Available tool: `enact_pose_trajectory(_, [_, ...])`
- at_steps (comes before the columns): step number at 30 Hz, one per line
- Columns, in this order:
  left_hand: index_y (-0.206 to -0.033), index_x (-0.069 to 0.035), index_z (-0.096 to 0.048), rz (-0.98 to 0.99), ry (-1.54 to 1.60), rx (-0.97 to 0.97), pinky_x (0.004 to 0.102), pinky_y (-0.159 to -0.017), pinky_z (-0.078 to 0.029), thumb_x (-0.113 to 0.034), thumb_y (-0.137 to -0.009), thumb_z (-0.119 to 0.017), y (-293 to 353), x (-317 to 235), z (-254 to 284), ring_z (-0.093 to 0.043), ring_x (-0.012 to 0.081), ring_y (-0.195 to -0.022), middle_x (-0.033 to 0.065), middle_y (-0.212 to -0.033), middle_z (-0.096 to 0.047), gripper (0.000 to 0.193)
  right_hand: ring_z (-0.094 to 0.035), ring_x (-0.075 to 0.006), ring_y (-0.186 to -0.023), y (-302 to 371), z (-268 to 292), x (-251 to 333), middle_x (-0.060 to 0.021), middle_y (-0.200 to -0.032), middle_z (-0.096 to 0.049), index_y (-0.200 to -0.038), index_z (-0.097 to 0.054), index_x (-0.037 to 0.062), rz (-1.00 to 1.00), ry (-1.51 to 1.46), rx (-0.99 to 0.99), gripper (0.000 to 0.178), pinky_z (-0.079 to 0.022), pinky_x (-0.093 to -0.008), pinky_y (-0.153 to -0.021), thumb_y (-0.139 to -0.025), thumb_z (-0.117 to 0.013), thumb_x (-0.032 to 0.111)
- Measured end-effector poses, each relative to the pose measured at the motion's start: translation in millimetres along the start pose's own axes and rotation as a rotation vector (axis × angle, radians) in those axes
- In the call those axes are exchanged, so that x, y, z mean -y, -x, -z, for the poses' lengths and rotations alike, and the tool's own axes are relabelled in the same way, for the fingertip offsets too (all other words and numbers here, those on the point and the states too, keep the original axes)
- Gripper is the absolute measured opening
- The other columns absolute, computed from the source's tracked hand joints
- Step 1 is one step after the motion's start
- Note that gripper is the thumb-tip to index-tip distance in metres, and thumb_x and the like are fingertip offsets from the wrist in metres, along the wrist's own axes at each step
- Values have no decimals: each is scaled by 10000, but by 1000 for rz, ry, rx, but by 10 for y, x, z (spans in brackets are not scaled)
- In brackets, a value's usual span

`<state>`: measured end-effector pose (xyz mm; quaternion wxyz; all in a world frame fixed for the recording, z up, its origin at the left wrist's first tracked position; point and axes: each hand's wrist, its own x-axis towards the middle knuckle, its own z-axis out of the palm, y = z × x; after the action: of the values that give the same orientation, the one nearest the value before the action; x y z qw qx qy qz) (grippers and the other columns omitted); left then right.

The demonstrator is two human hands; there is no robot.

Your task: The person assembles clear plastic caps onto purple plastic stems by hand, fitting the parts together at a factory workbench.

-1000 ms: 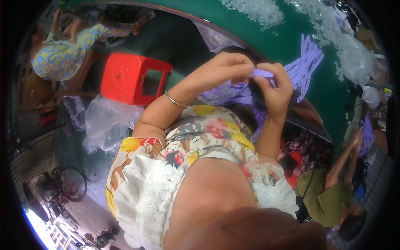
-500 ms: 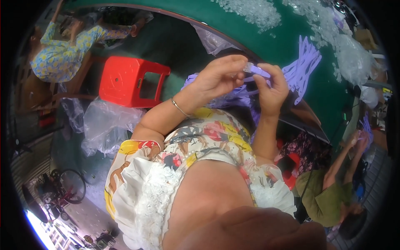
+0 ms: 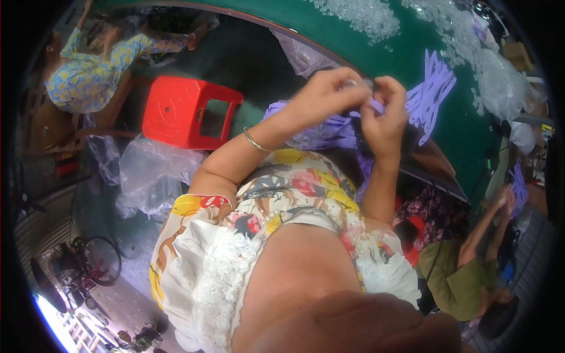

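My left hand (image 3: 332, 94) and my right hand (image 3: 384, 120) are close together above my lap, at the edge of the green table. Between the fingertips of my left hand is a small clear plastic piece (image 3: 369, 83), mostly covered by the fingers. A light purple strap (image 3: 377, 107) is pinched in my right hand, and its end lies near the clear piece. Whether the two are joined is hidden. More purple straps (image 3: 335, 134) hang over my lap below the hands, and a fanned bundle of purple straps (image 3: 432, 97) lies on the table beside my right hand.
Heaps of small clear plastic pieces (image 3: 362, 20) lie on the green table (image 3: 282, 13), with a clear bag (image 3: 500, 82) at the right. A red stool (image 3: 176, 112) and plastic sheeting (image 3: 154, 173) are at left. One person (image 3: 88, 82) sits far left; another (image 3: 465, 265) handles purple straps at right.
My left hand has moved right and my fingers now meet over the clear piece and the strap. The strap, plainly visible before, is now mostly covered.
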<state>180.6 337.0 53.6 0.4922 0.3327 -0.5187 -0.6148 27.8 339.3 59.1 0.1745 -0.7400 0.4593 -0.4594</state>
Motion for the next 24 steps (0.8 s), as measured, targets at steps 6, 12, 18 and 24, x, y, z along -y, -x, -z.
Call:
enact_pose_trajectory(6, [-915, 13, -569, -99, -96, 11, 200, -629, -430, -137, -836, -609, 9, 22, -60, -509, 41, -727, 6, -770, -576, 175, -547, -142, -658, 28, -69, 58, -53, -777, -505, -1096, -438, 11, -55, -344, 44, 406, -452, -256, -628, -722, -580, -56])
enact_pose_trajectory(12, [-871, -25, -542, -2, 133, 61, 187, -645, -392, -178, -866, -576, 0, -7, -2, -469, 36, -720, -22, -761, -537, 157, -426, -16, -613, 84, 139, -80, 17, -738, -514, -947, -546, 6, -489, -817, 286, 148, -319, -148, -517, -818, -587, 65])
enact_pose_trajectory(18, [-776, -51, -483, 111, 451, 93, 206, -550, -283, -299, -916, -477, -40, 113, -20, -315, 66, -595, -27, -668, -399, 285, -455, -26, -627, 101, 47, -72, 9, -775, -541, -951, -564, -10, -449, -798, 38, 160, -340, -151, -519, -805, -611, 34])
enact_pose_trajectory(24, [-730, -75, -456, 77, 585, 99, 218, -530, -285, -269, -910, -464, -62, 144, -64, -325, 82, -590, -17, -648, -387, 265, -515, -82, -718, 77, -15, -95, -27, -838, -565, -940, -596, -28, -231, -562, -7, 168, -416, -195, -614, -783, -639, 10])
